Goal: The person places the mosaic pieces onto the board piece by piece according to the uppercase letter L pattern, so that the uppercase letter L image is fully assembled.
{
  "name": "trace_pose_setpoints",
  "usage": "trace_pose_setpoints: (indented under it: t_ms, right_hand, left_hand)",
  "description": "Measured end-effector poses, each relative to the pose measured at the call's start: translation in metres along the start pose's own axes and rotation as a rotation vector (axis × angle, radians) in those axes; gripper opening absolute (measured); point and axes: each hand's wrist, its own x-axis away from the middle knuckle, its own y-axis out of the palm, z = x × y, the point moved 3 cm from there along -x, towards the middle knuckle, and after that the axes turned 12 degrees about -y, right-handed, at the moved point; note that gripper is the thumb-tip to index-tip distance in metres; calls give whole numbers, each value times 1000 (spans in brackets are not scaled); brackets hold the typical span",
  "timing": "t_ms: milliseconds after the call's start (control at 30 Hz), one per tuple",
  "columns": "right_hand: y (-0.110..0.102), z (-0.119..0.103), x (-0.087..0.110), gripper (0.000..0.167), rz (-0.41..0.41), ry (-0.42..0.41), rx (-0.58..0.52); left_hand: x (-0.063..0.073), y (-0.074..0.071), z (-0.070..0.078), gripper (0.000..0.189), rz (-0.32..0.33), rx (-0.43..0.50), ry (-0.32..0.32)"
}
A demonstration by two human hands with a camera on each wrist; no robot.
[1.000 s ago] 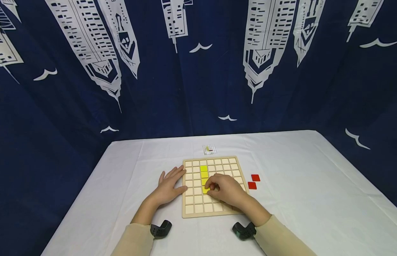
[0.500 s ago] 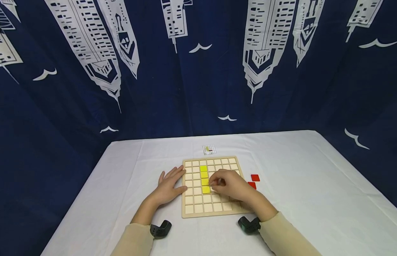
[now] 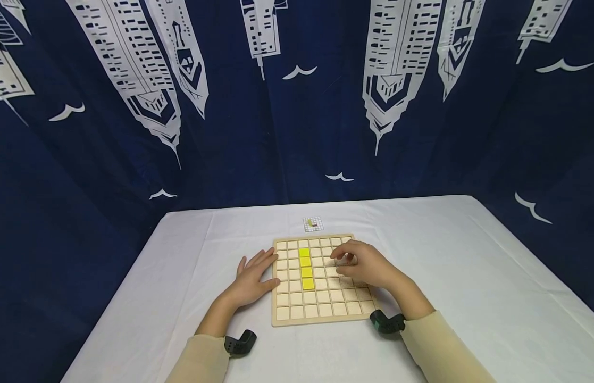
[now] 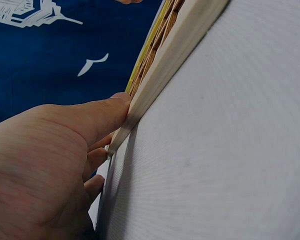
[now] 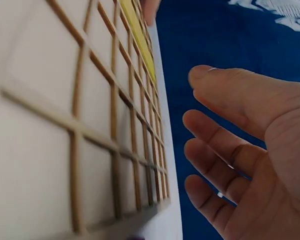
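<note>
A wooden grid board (image 3: 325, 321) lies on the table, with a column of yellow square tiles (image 3: 305, 261) in its cells. My left hand (image 3: 251, 282) rests at the board's left edge, fingers straight and spread; in the left wrist view its thumb (image 4: 107, 112) touches the rim. Above the right part of the board hovers my right hand (image 3: 366, 263), fingers loosely bent. Nothing sits between its thumb and fingertips in the right wrist view, where the hand (image 5: 250, 150) is apart from the grid. Hand and forearm hide the place where red tiles lay.
Behind the board lies a small printed grid card (image 3: 313, 224) with a coloured pattern. White cloth (image 3: 220, 239) covers the table. A dark blue curtain (image 3: 277, 133) with white building prints hangs behind it.
My right hand has left the lowest yellow tile and moved right and back across the board, covering the two red tiles from view. The left hand has stayed still.
</note>
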Motion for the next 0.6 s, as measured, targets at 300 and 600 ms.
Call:
trace_pose_setpoints:
  t_ms: [300, 600]
  right_hand:
    - [-23, 21, 12, 30, -33, 52, 17]
    - [-41, 43, 29, 37, -68, 160, 30]
  left_hand:
    - [0, 0, -1, 64, 4, 1, 5]
    - [0, 1, -1, 64, 7, 3, -4]
